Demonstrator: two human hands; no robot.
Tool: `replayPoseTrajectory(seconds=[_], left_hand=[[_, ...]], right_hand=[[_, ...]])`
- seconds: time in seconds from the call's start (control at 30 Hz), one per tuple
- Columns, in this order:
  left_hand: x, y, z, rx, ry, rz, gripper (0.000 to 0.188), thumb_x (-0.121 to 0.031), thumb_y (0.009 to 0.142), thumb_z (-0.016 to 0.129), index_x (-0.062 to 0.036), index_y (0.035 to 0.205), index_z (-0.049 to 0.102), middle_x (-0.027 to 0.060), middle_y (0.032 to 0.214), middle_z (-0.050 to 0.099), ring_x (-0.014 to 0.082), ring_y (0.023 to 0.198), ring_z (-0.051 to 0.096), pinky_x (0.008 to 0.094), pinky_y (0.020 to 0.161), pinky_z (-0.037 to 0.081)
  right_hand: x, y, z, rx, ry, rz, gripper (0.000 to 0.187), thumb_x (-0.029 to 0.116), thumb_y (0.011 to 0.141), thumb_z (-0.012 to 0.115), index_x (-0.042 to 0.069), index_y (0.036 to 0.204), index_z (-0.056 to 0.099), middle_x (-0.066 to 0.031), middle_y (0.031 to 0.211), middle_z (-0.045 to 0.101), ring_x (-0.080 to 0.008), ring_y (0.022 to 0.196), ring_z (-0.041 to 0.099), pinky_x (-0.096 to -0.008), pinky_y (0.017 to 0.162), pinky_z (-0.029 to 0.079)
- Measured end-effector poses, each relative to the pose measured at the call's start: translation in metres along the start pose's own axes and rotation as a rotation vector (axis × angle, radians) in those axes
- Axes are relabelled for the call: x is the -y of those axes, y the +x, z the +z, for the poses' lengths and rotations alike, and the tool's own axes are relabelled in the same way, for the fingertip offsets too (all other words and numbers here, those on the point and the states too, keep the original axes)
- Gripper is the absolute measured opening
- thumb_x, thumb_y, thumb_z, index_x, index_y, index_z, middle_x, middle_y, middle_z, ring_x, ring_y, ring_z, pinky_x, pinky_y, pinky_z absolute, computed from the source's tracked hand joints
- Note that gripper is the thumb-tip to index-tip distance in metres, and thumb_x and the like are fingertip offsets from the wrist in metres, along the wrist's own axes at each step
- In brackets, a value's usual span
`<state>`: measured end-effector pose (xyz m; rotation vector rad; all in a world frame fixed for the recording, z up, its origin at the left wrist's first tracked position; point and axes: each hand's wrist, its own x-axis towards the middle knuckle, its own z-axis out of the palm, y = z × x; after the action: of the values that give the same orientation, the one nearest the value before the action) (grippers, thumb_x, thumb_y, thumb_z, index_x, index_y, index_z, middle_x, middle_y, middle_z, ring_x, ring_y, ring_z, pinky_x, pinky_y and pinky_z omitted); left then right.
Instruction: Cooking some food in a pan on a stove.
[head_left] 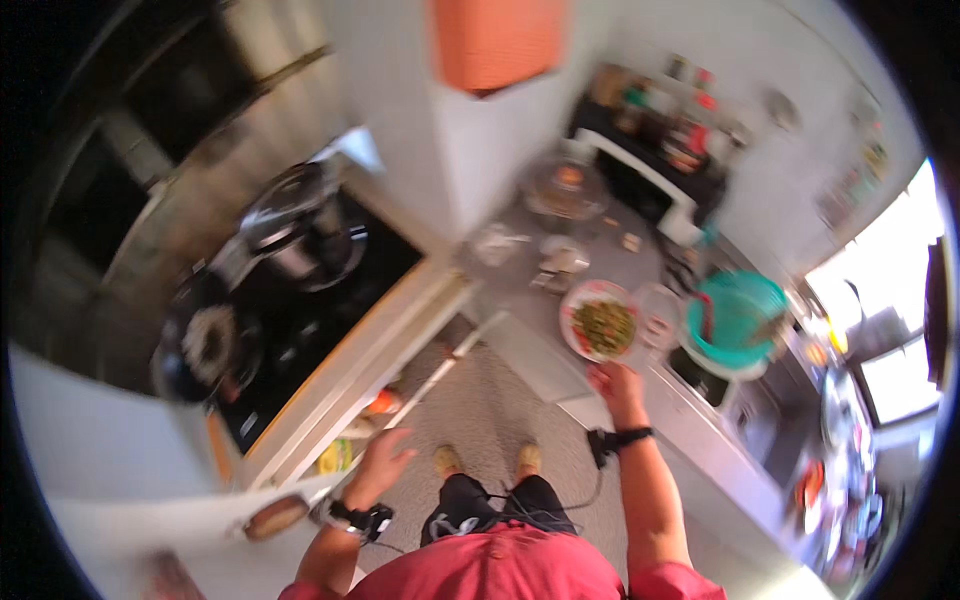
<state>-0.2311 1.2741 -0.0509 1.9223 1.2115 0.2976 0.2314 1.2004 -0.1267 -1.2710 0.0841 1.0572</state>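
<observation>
At the near rim of a plate [570,330] of chopped green and red food [603,325], my right hand [617,390] is closed, its fingers on the rim. The plate is white with a reddish edge and sits at the counter's front edge. My left hand [380,467] is out over the floor beside the stove counter, fingers apart and holding nothing. Both wrists wear dark straps, with a small device and a cable. Motion blur hides the exact finger contact on the plate.
At left, a black cooktop [345,300] carries a wok [185,345] and a shiny lidded pot [290,225]. A clear bowl [658,312] and a teal basin [735,310] stand right of the plate. Bottles [690,140] line the back; a drawer or shelf [440,370] juts out below the stove.
</observation>
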Motion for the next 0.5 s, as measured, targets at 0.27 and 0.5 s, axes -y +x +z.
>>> replayPoseTrajectory(seconds=[0.27,0.5], left_hand=[[-0.019,-0.006,0.003,0.006,-0.003,0.048,0.035,-0.015,0.08,0.068,-0.0022,0.112,0.061,0.0203,0.11,0.063,0.0358,0.106,0.059,0.0405,0.092,0.046],[0.016,0.009,-0.019,0.033,-0.053,-0.017,0.039,-0.013,0.08,0.069,-0.0008,0.117,0.059,0.0201,0.113,0.063,0.0338,0.108,0.06,0.0376,0.09,0.048]], right_hand=[[0.012,0.003,-0.011,-0.171,0.085,-0.088,0.014,-0.001,0.082,0.053,-0.008,0.095,0.055,-0.0171,0.082,0.064,-0.0279,0.067,0.068,-0.0352,0.053,0.057],[0.024,-0.091,0.009,-0.284,0.038,-0.17,0.004,-0.002,0.081,0.05,-0.005,0.079,0.053,-0.0098,0.069,0.058,-0.0185,0.052,0.057,-0.0301,0.047,0.05]])
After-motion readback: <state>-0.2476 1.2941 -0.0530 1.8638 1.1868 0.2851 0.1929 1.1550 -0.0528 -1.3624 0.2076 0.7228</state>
